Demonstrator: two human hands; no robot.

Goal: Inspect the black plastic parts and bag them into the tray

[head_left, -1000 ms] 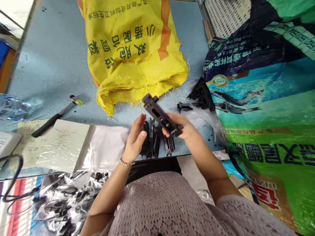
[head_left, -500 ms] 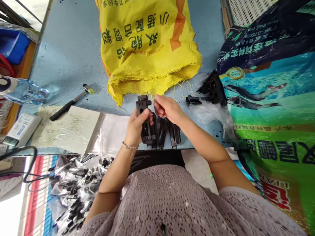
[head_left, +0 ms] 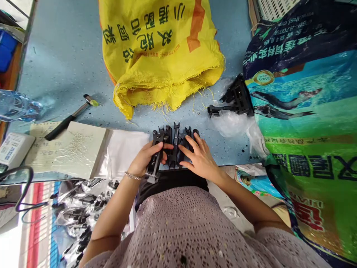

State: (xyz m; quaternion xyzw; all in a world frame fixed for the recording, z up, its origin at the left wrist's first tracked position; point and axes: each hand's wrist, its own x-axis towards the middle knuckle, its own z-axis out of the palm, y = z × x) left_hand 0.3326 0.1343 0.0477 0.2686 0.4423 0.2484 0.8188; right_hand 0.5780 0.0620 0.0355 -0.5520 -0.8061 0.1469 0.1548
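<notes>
A black plastic part (head_left: 155, 158) is gripped in my left hand (head_left: 147, 154), thumb on top and fingers beneath, tilted near the table's front edge. Just right of it, several similar black parts (head_left: 175, 143) lie side by side on the blue table. My right hand (head_left: 199, 156) rests over the right-hand ones with its fingers spread, touching them. It partly hides the parts under it.
A yellow woven sack (head_left: 164, 82) lies beyond the hands. On the left are a hammer (head_left: 65, 124), a cardboard piece (head_left: 85, 149), white plastic bags (head_left: 125, 152) and a bottle (head_left: 18, 106). More black parts (head_left: 237, 98) sit beside a large printed sack (head_left: 301, 130) on the right.
My left hand has lowered toward the table edge with the black part, which now leans. My right hand has come down onto the row of parts and spread its fingers. The view has shifted slightly.
</notes>
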